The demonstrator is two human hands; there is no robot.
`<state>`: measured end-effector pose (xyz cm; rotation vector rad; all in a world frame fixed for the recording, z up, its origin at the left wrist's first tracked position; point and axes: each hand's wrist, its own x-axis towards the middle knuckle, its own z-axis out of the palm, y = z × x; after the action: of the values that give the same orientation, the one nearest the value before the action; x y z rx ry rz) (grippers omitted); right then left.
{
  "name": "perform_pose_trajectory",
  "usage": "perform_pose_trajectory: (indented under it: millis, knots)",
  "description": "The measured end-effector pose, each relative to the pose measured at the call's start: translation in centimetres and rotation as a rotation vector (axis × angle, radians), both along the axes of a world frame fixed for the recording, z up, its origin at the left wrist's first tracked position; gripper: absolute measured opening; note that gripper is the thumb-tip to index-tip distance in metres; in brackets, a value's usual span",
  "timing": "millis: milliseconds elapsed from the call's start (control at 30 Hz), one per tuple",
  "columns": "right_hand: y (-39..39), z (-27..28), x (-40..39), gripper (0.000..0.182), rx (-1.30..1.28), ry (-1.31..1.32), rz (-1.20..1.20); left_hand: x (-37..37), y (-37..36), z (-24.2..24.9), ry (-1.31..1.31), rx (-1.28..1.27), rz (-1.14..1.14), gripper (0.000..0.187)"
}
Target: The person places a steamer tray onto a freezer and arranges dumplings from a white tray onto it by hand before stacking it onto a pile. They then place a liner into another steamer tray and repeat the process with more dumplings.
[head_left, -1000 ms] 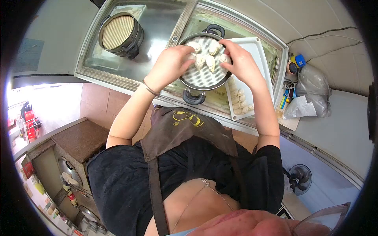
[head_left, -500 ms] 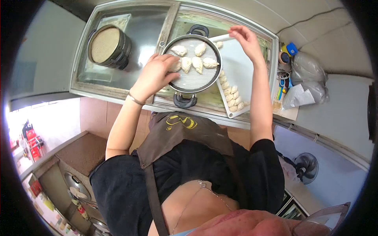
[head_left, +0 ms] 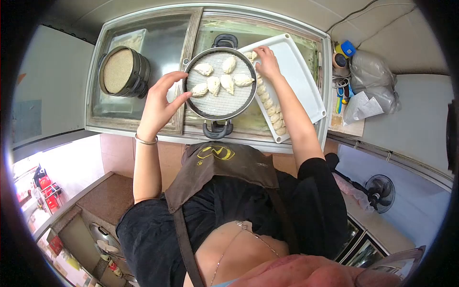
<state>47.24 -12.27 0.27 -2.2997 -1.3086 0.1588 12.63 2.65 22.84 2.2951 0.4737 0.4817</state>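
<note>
A round steamer tray [head_left: 221, 106] with two black handles holds several pleated dumplings [head_left: 213, 84] on a white mesh liner. My left hand [head_left: 165, 98] is at the tray's left rim, thumb and fingers apart, with nothing between them. To the right, a white rectangular tray [head_left: 301, 76] lies at a slant, with a row of pleated dumplings [head_left: 269, 104] along its left side. Over the upper end of that row is my right hand [head_left: 266, 61], its fingertips at a dumpling beside the steamer rim. Whether the fingers grip it is hard to tell.
Another round steamer [head_left: 125, 71] stands on the glass counter [head_left: 165, 52] at the left. On the right are grey plastic bags [head_left: 373, 81], scissors [head_left: 342, 91] and a blue-capped container [head_left: 347, 48]. A fan [head_left: 380, 191] is at the lower right.
My left hand has drawn back from the dumplings to the steamer rim. My right hand has moved down and left from the white tray's upper edge to the dumpling row. The view has shifted slightly.
</note>
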Motion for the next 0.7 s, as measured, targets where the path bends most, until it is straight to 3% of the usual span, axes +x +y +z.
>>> perform_pose_trajectory:
  millis: [67,167,233,367,433,500,600,700]
  knots:
    - [0.2,-0.3,0.4,0.057,0.033,-0.008,0.051,0.1,0.1,-0.1,-0.019,-0.004,-0.001,0.041]
    - [0.0,0.6,0.8,0.055,-0.114,-0.005,-0.041,-0.1,0.1,0.3,-0.008,-0.008,0.009,0.04]
    - [-0.3,0.6,1.0,0.047,0.036,-0.019,0.004,-0.2,0.3,-0.1,-0.006,-0.011,0.021,0.04]
    - [-0.6,-1.0,2.0,0.041,0.022,0.022,0.0,-0.2,0.2,-0.1,-0.016,-0.049,0.023,0.041]
    - [-0.8,-0.6,2.3,0.035,0.189,0.183,-0.294,-0.6,0.2,0.0,-0.018,-0.03,0.041,0.041]
    - [-0.4,1.1,2.9,0.037,0.352,0.371,-0.402,-1.3,0.5,0.0,-0.025,-0.031,0.061,0.041]
    - [0.2,10.7,-1.1,0.039,0.635,0.573,-0.117,-1.9,0.9,-0.4,-0.025,-0.037,0.1,0.04]
    - [-0.3,20.4,-7.9,0.035,0.373,0.404,0.387,-1.7,0.5,-0.5,-0.047,-0.065,0.11,0.04]
